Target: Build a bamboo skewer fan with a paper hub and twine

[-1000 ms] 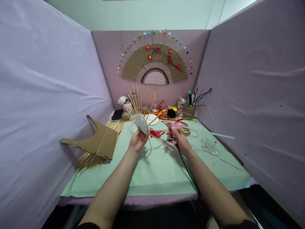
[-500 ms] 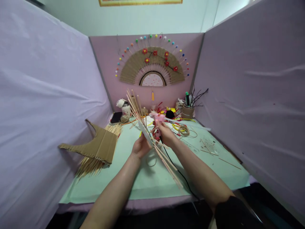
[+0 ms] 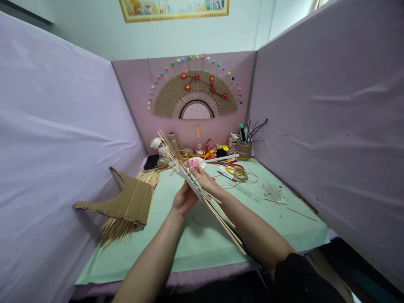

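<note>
My left hand (image 3: 185, 198) is closed on a flat white piece (image 3: 192, 182), tilted above the middle of the table. Thin wooden sticks (image 3: 225, 225) fan out from that piece, up to the left and down to the right. My right hand (image 3: 203, 179) grips a pink glue gun (image 3: 193, 163) just beside the piece. A long pale glue stick (image 3: 222, 158) extends rightward from the gun. The gun's tip and part of the piece's inner side are hidden.
Cut cardboard (image 3: 134, 201) lies over a stick bundle (image 3: 116, 231) at left. Behind are a phone (image 3: 151, 162), twine (image 3: 241, 173), a pen (image 3: 226, 176) and a can (image 3: 244, 149) of twigs and markers. A decorated fan (image 3: 195, 94) hangs on the back panel.
My right hand and the glue gun have moved left, closer to the white piece. The view has tilted up, showing more of the framed picture. Both hands keep their hold.
</note>
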A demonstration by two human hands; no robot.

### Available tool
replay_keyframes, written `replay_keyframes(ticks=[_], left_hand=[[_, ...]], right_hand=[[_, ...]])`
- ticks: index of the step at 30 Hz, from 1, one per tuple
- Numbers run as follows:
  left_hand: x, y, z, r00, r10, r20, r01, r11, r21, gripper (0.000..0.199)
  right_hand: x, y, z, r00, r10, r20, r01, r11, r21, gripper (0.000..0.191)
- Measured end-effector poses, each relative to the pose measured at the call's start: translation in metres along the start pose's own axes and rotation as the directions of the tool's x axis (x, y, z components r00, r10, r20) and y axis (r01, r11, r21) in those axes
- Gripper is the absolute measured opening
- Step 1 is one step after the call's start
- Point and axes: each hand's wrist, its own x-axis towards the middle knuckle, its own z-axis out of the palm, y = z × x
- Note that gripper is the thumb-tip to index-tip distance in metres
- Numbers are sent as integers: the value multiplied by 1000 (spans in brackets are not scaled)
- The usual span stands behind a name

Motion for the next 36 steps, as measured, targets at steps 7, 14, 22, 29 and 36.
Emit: replay_keyframes(ticks=[7, 14, 22, 29, 36], left_hand=[[-2, 7, -6, 994, 63, 89, -63, 998, 1, 24], [-4, 11, 0, 999, 50, 18, -51, 997, 65, 22], [2, 10, -9, 981, 70, 181, -63, 997, -48, 25], [2, 10, -12, 968, 95, 232, -80, 994, -73, 26], [3, 11, -14, 962, 117, 246, -101, 992, -77, 29]], right_hand=[[3, 16, -59, 999, 32, 37, -23, 974, -224, 42], [8, 44, -45, 957, 80, 279, 71, 868, -491, 54], [18, 41, -46, 974, -125, 187, 214, 769, -602, 12], [23, 19, -152, 791, -532, -301, 237, 721, -651, 19], [9, -8, -187, 336, -799, -499, 336, 596, -729, 12]])
